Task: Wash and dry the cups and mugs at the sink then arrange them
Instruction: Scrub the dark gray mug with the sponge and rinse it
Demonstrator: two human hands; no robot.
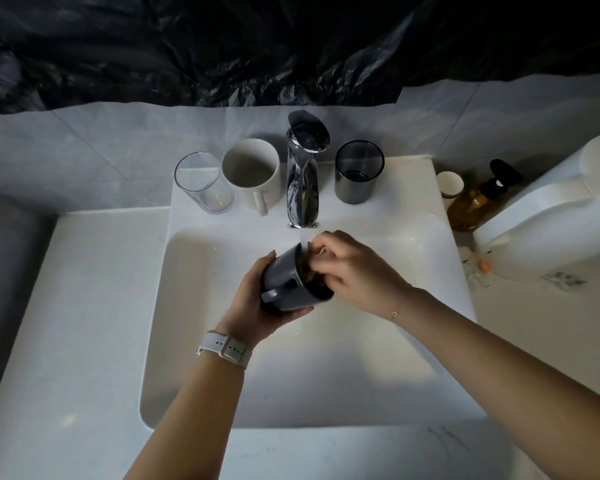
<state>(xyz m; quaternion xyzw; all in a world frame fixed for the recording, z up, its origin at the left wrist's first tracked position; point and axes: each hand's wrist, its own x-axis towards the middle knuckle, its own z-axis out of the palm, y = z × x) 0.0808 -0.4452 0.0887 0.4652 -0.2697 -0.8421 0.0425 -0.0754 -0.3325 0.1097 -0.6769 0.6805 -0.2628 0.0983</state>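
sideways, dark mug (293,282) in left grip (257,303), right fingers (321,263) inside

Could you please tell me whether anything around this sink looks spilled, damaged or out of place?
Nothing looks spilled or broken. The one oddity is crumpled black plastic sheeting covering the wall above the chrome faucet.

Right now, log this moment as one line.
step: washing | left hand: grips dark mug | right hand: fingers inside mug | faucet: running
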